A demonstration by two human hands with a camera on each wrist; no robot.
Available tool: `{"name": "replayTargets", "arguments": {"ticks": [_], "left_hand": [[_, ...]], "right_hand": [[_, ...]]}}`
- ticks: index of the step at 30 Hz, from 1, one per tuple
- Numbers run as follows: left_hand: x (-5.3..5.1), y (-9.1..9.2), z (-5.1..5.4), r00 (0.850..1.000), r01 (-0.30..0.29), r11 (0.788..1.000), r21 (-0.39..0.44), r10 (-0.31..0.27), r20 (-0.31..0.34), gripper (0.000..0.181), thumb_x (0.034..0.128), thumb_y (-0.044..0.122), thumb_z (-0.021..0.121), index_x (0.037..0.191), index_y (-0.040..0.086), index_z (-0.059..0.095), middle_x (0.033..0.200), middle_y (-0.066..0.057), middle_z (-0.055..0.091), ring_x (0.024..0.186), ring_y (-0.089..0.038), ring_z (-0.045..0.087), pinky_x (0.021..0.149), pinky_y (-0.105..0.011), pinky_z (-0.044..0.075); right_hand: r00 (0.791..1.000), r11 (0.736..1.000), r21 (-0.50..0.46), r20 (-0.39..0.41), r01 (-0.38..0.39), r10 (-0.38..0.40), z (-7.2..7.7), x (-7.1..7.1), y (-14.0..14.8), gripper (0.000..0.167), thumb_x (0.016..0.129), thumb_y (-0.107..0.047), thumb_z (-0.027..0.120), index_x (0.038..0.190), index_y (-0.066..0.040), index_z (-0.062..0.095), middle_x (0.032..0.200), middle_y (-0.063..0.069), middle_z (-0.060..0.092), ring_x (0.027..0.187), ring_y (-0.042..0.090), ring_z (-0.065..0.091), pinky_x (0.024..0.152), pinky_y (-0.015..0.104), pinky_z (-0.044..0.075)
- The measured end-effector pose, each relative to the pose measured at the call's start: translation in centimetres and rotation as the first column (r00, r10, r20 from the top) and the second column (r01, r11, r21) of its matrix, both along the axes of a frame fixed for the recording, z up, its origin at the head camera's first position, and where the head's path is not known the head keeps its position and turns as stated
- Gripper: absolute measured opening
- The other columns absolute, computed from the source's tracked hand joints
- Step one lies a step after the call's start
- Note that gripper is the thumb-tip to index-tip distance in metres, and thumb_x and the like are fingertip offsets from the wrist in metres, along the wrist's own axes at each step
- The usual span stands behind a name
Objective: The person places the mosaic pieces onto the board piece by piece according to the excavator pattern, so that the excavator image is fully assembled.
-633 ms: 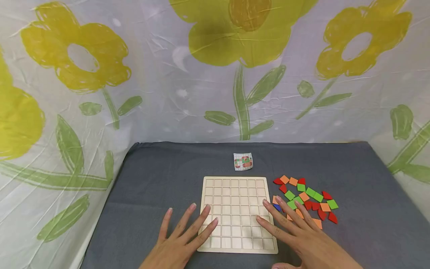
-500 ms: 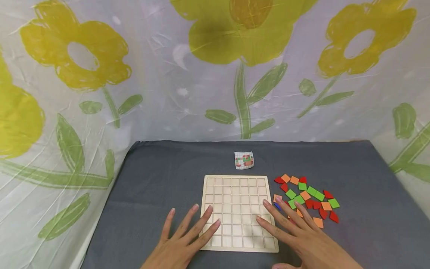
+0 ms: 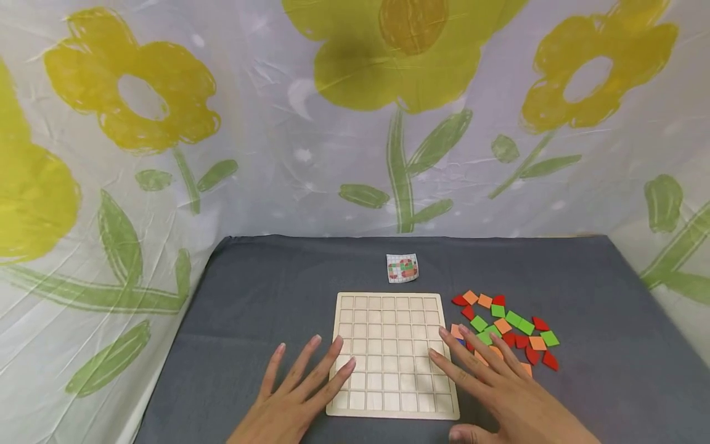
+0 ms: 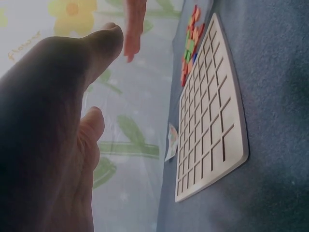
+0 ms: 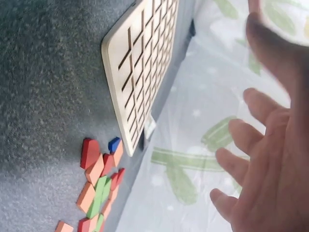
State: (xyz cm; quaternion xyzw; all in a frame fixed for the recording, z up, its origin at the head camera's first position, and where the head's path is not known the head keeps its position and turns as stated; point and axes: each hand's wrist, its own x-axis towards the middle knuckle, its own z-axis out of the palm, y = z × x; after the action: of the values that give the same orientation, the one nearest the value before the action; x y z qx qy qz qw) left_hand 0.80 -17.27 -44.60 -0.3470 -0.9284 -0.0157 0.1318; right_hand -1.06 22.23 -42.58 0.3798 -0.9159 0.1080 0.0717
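A wooden grid board (image 3: 391, 348) with square cells lies flat on the grey cloth. Over its lower left edge hovers my left hand (image 3: 294, 394), palm down, fingers straight and spread. My right hand (image 3: 499, 388) is spread in the same way over the board's lower right edge and part of the tile pile. Both hands are raised above the board in the wrist views and hold nothing. Loose tiles lie right of the board: green squares (image 3: 527, 326), orange squares (image 3: 537, 343), red rounded pieces (image 3: 550, 360) and a blue piece (image 5: 114, 144). Right fingers hide some of them.
Behind the board lies a small paper card (image 3: 402, 269) printed with a coloured grid pattern. The dark grey cloth (image 3: 266, 290) covers the table. A pale curtain (image 3: 266, 185) with yellow flowers closes off the back and sides.
The head view has shifted slightly. My right hand's fingertips have moved slightly right, and more of its thumb shows. The left hand, board and tiles stay nearly as they were.
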Motion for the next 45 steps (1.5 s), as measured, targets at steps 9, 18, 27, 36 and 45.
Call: {"name": "replayTargets", "arguments": {"ticks": [9,18,27,36,45], "left_hand": [[-1.3,-0.1,1.0,0.988,-0.032,0.998,0.057,0.023,0.155,0.098,0.0946,0.074,0.061,0.171,0.03,0.02,0.179,0.002,0.01,0.164,-0.022,0.011,0.127,-0.04,-0.008],[-3.5,-0.7,2.1,0.888,-0.109,0.989,0.105,0.05,0.457,0.099,0.0931,0.06,0.074,0.171,0.032,0.02,0.178,0.004,0.01,0.163,-0.022,0.014,0.129,-0.052,0.017],[-5.9,-0.6,1.1,0.751,-0.206,0.976,0.071,0.111,0.651,0.116,0.0795,0.06,0.087,0.171,0.025,0.025,0.178,-0.003,0.014,0.162,-0.037,0.017,0.119,-0.077,0.019],[-7.2,-0.1,-0.6,0.777,-0.224,0.972,0.066,0.137,0.615,0.113,0.078,0.049,0.091,0.169,0.019,0.031,0.176,-0.005,0.022,0.161,-0.038,0.022,0.119,-0.076,0.022],[-7.5,-0.3,-1.1,0.733,-0.254,0.965,0.06,0.152,0.663,0.118,0.0742,0.052,0.093,0.169,0.024,0.03,0.176,-0.001,0.022,0.161,-0.037,0.022,0.108,-0.089,0.02]], "right_hand": [[0.986,0.99,0.003,-0.09,0.14,-0.139,-0.2,-0.8,0.9,0.078,0.084,-0.032,0.091,0.154,-0.026,0.058,0.146,-0.007,0.064,0.134,0.018,0.061,0.124,0.032,0.032],[0.968,0.969,0.069,-0.102,0.238,-0.231,-0.9,-3.3,0.9,0.046,0.078,-0.016,0.094,0.12,-0.021,0.076,0.106,-0.011,0.07,0.101,0.012,0.065,0.087,0.04,0.059],[0.973,0.957,0.177,-0.051,0.229,-0.224,-2.6,-5.1,0.9,0.05,0.078,-0.02,0.096,0.123,-0.021,0.076,0.111,-0.005,0.069,0.108,0.02,0.066,0.096,0.051,0.058],[0.975,0.961,0.166,-0.066,0.222,-0.213,-3.7,-6.1,0.4,0.051,0.074,-0.012,0.097,0.119,-0.021,0.075,0.106,-0.006,0.068,0.1,0.018,0.062,0.079,0.038,0.054],[0.974,0.956,0.188,-0.059,0.225,-0.218,-3.7,-6.8,-0.1,0.04,0.077,-0.017,0.096,0.11,-0.023,0.073,0.1,-0.009,0.065,0.094,0.014,0.059,0.073,0.033,0.05]]}}
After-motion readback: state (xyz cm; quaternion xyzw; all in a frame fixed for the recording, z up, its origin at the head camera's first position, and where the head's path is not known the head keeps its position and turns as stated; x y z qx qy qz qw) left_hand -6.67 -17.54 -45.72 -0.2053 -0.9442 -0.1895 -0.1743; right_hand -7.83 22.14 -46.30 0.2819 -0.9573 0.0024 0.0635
